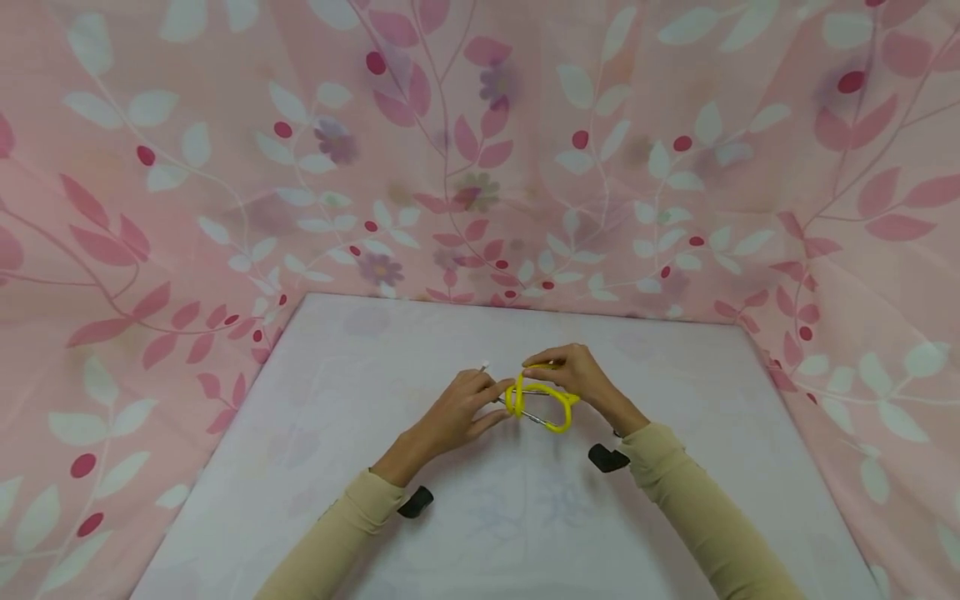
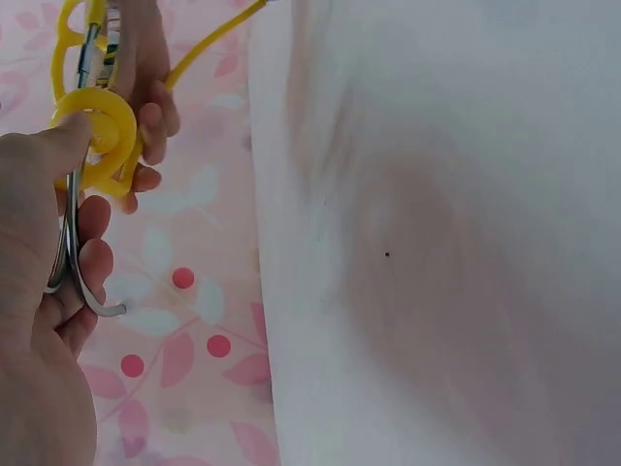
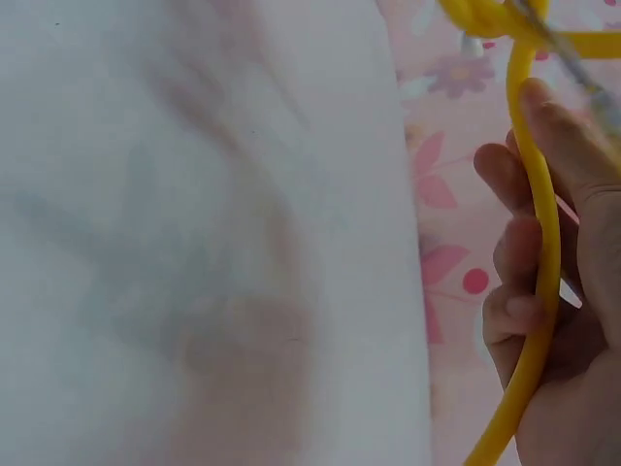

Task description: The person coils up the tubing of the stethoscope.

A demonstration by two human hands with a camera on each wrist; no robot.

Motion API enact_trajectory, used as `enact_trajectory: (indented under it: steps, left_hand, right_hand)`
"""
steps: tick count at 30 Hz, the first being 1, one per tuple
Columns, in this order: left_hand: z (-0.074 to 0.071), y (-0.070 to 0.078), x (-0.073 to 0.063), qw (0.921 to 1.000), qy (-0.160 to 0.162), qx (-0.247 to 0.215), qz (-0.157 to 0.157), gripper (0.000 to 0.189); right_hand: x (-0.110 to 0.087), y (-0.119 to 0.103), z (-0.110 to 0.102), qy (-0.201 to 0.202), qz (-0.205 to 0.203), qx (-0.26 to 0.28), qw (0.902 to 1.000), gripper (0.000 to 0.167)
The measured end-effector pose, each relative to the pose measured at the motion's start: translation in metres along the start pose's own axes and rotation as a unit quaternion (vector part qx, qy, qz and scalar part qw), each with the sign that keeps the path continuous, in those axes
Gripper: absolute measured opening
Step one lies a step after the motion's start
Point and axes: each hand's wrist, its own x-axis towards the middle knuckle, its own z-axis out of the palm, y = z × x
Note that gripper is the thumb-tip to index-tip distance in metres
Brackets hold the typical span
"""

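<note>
A stethoscope with yellow tubing (image 1: pixel 566 408) is held up over the table between both hands. My left hand (image 1: pixel 459 410) pinches a coil of the tubing (image 2: pixel 121 126) against its metal ear tubes (image 2: pixel 71 233), thumb on the coil. One ear tube's bent end shows below the left fingers in the left wrist view. On the other side, my right hand (image 1: pixel 581 375) holds a length of tubing (image 3: pixel 548 252), which runs across its curled fingers. Loops of tubing go round the metal tubes. The chest piece cannot be made out.
A white-covered table (image 1: pixel 465 533) lies under the hands. Pink floral cloth (image 1: pixel 480 167) hangs behind it and along both sides. Dark wrist devices (image 1: pixel 416 502) hang below the cuffs of the beige sleeves (image 1: pixel 337 533).
</note>
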Motion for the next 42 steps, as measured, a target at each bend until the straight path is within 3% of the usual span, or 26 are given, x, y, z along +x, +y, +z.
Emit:
enact_trajectory:
  steps: [4,7,13,19,24,28,35,42]
  left_hand:
    - [-0.001,0.001,0.002,0.9994,0.011,-0.030,-0.012,0.052]
    - [0.000,0.000,0.004,0.9993,0.013,-0.026,-0.023,0.052]
    - [0.002,0.000,0.007,0.9990,0.030,0.000,-0.033,0.054]
    - [0.003,-0.003,0.008,0.9978,0.034,0.012,-0.056,0.053]
    - [0.007,-0.009,0.011,0.9965,0.032,0.014,-0.076,0.053]
    - [0.011,-0.014,0.014,0.9964,0.025,0.018,-0.079,0.052]
    - [0.015,-0.025,0.016,0.9951,0.026,0.025,-0.092,0.050]
    - [0.016,-0.036,0.018,0.9928,0.013,0.035,-0.114,0.049]
  right_hand:
    - [-0.007,0.010,0.006,-0.015,0.040,0.092,0.9948,0.023]
    - [-0.014,0.009,0.010,-0.030,0.036,0.141,0.9888,0.023]
    - [-0.027,-0.012,0.017,-0.011,0.040,0.121,0.9918,0.022]
    - [-0.031,0.009,0.038,0.035,0.102,0.143,0.9839,0.032]
    - [-0.038,0.019,0.048,0.047,0.086,0.100,0.9901,0.042]
    - [-0.044,0.017,0.051,0.057,0.062,0.073,0.9937,0.038]
    - [-0.053,0.015,0.052,0.031,-0.022,-0.026,0.9989,0.034]
    - [-0.064,-0.001,0.048,-0.004,-0.020,-0.038,0.9991,0.034]
